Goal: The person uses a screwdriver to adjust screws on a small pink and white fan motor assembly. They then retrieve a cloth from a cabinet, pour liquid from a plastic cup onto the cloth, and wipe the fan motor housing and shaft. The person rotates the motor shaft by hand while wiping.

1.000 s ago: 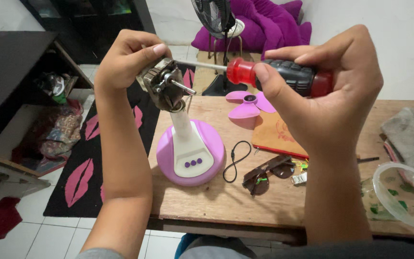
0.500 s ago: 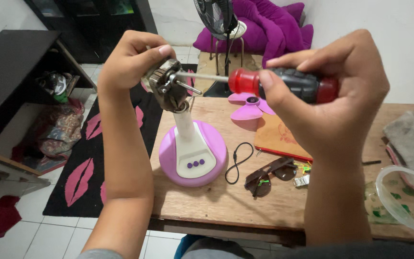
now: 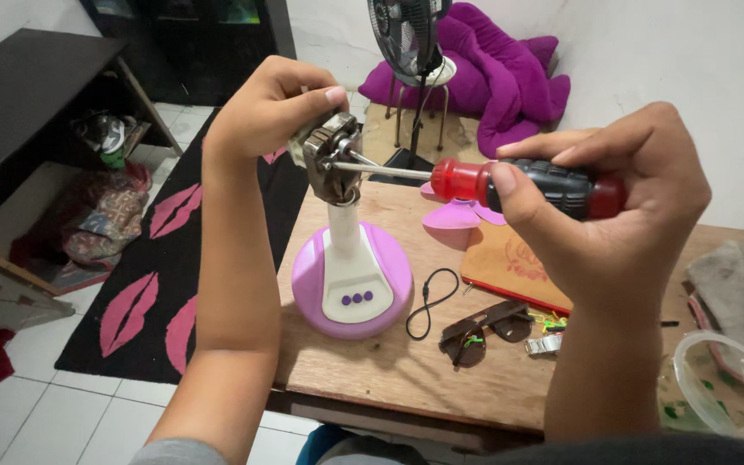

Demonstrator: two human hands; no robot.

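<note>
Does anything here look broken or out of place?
Yes: the small purple fan on the table has its motor bare, with no blades or guard. A pink blade piece lies apart behind the screwdriver.

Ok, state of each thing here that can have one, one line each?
Left hand: gripping the fan motor.
Right hand: closed around the screwdriver.
Screwdriver: level, tip at motor.
Fan base: upright on the table.
Sunglasses: folded, lying flat.

Fan base (image 3: 351, 284) stands on the table (image 3: 372, 370) at left, motor (image 3: 331, 157) on top. Right of it lie a cord loop (image 3: 428, 301), sunglasses (image 3: 484, 331), then a bowl (image 3: 725, 383). Fan blade (image 3: 458, 215) lies behind.
</note>
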